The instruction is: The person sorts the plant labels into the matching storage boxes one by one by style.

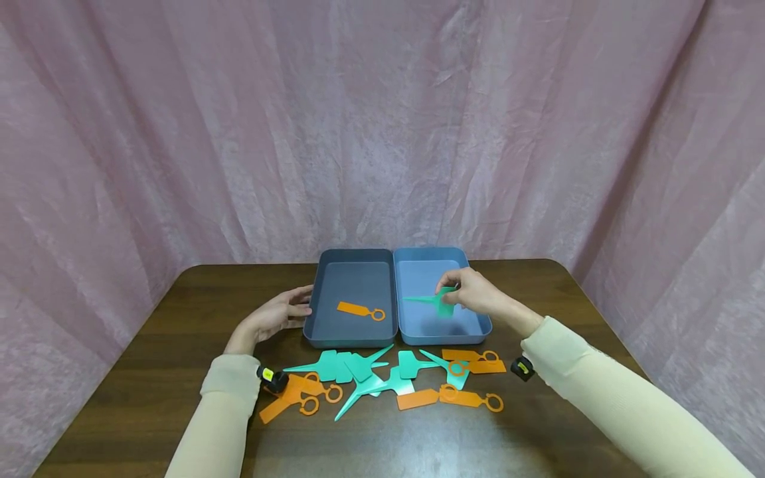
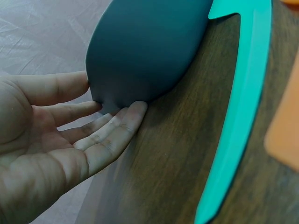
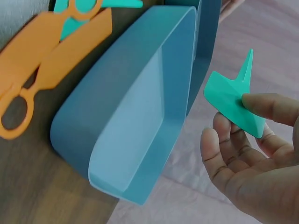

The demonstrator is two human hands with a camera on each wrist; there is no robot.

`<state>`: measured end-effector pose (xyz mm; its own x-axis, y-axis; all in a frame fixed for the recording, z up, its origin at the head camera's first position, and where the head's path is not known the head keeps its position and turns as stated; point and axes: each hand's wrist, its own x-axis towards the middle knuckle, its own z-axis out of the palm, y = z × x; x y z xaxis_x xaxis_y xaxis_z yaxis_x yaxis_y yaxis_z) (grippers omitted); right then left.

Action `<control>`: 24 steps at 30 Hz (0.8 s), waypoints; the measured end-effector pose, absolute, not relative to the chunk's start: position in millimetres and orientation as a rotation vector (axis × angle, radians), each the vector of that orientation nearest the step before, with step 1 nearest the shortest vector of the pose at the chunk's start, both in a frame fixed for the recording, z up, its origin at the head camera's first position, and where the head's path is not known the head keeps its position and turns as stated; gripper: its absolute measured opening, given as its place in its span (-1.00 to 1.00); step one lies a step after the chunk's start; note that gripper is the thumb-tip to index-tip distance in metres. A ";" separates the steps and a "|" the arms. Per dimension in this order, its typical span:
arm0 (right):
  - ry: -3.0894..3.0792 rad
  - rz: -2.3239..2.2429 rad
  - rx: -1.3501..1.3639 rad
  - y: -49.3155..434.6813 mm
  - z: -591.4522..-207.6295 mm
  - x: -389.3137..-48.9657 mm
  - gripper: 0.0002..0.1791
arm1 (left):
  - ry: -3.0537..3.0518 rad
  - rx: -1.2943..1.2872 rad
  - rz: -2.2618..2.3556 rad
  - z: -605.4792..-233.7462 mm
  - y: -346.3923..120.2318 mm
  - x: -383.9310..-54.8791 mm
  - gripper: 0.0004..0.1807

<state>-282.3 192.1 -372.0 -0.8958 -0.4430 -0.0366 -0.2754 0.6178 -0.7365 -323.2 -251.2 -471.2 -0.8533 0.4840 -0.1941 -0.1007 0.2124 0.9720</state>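
Observation:
My right hand [image 1: 478, 292] pinches a green T-shaped plant label [image 3: 229, 95] by its broad head between thumb and fingers. The label is held over the light blue tray [image 1: 421, 269], its pointed stem toward the left in the head view. My left hand [image 1: 276, 316] rests its fairly straight fingers against the left side of the dark grey tray [image 1: 355, 275]. In the left wrist view, its fingertips [image 2: 138, 107] touch that tray's outer wall. One orange ring-ended tag [image 1: 354, 308] lies inside the dark tray.
In front of the trays, several green plant labels [image 1: 364, 366] lie overlapping on the brown wooden table [image 1: 155, 372]. Orange ring-ended tags lie in a left pile [image 1: 281, 401] and a right group [image 1: 418, 399]. Behind the table hangs a pink curtain [image 1: 382, 133].

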 end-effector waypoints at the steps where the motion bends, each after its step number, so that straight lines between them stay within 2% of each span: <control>1: 2.636 -1.137 -0.585 193.2 -372.2 -285.1 -0.86 | 2.032 0.353 1.684 -471.1 -251.0 -323.5 -0.25; 24: 2.762 -1.092 -0.453 198.7 -378.2 -326.9 -0.75 | 2.033 0.350 1.684 -475.8 -247.7 -323.8 -0.25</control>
<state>-326.9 198.7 -378.2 -0.9454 -0.3256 -0.0171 -0.2258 0.6917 -0.6860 -323.8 -247.7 -475.8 -0.8550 0.4807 -0.1946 -0.1020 0.2121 0.9719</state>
